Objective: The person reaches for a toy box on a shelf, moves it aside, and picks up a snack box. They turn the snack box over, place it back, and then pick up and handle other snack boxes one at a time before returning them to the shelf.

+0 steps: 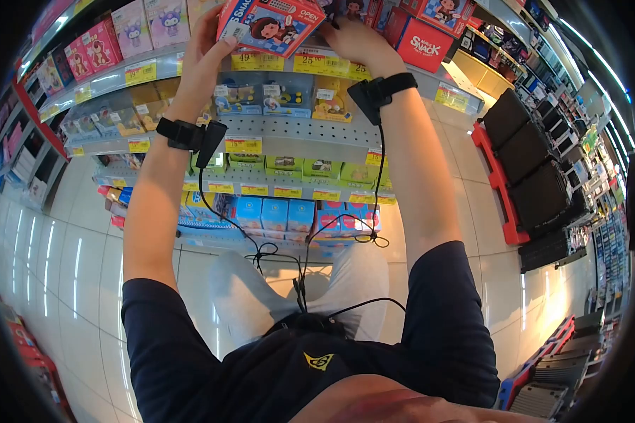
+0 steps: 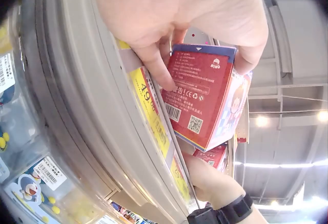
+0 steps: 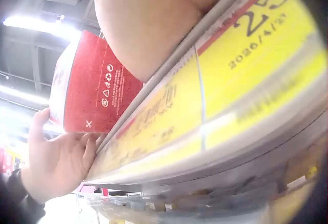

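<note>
My left hand (image 1: 203,56) grips a red and blue cardboard snack box (image 1: 269,28) at the upper shelf's front edge. In the left wrist view, thumb and fingers clasp opposite sides of that box (image 2: 197,93), whose printed panel has a barcode and QR code. My right hand (image 1: 363,46) reaches over the shelf lip just right of the box. Its fingertips are mostly hidden among the boxes behind, and I cannot tell whether they hold anything. The right wrist view shows the heel of this hand (image 3: 148,24) low over the shelf edge.
Another red snack box (image 1: 418,44) stands at the shelf's right end. Pink and white character boxes (image 1: 130,28) line the left. Yellow price tags (image 1: 324,62) run along the lip. Lower shelves (image 1: 303,134) carry more packages. Black cables (image 1: 261,250) hang from both wrists.
</note>
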`<state>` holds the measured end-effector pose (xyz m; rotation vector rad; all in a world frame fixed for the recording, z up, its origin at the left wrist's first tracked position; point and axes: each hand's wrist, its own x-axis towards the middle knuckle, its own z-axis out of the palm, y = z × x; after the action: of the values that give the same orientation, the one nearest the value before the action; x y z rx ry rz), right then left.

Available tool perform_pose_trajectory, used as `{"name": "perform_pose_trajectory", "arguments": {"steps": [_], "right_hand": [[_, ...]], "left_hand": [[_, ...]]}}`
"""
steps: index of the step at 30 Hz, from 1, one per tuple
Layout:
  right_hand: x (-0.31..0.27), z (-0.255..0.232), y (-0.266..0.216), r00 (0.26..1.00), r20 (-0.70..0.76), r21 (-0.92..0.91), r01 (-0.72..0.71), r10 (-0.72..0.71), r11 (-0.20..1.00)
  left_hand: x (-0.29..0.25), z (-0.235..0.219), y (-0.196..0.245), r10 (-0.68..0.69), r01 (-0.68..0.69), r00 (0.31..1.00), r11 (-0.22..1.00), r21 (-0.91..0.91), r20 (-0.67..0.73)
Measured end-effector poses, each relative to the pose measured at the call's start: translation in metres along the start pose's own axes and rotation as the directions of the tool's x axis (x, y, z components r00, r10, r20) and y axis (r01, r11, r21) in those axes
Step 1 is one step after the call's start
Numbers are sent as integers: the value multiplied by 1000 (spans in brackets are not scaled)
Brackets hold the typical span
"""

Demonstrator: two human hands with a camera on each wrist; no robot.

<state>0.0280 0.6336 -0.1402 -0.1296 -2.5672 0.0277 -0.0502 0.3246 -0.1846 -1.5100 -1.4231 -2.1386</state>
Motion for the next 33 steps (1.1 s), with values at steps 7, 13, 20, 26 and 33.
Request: {"name": "perform_pose_trajectory", "arguments": {"steps": [7, 13, 20, 26, 33], "right_hand": [[7, 4, -2, 998, 48, -54, -45, 48, 998], [-51, -49, -37, 980, -193, 202, -17, 56, 979], [-153, -80, -40, 737, -658, 471, 247, 151, 847], [-169, -70, -28, 753, -633, 508, 233, 177, 829], [-202, -54, -28, 843, -527, 512, 209, 112, 833]], "left_hand": [[3, -3, -5, -15, 16, 1000, 997, -73, 8], [3, 24, 25, 8, -8, 1000, 999, 36, 1], [19, 107, 71, 321, -398, 917, 749, 530, 236], [34, 145, 66, 312, -445, 896, 656, 610, 317], [42, 149, 28, 412, -553, 828, 486, 677, 381]]}}
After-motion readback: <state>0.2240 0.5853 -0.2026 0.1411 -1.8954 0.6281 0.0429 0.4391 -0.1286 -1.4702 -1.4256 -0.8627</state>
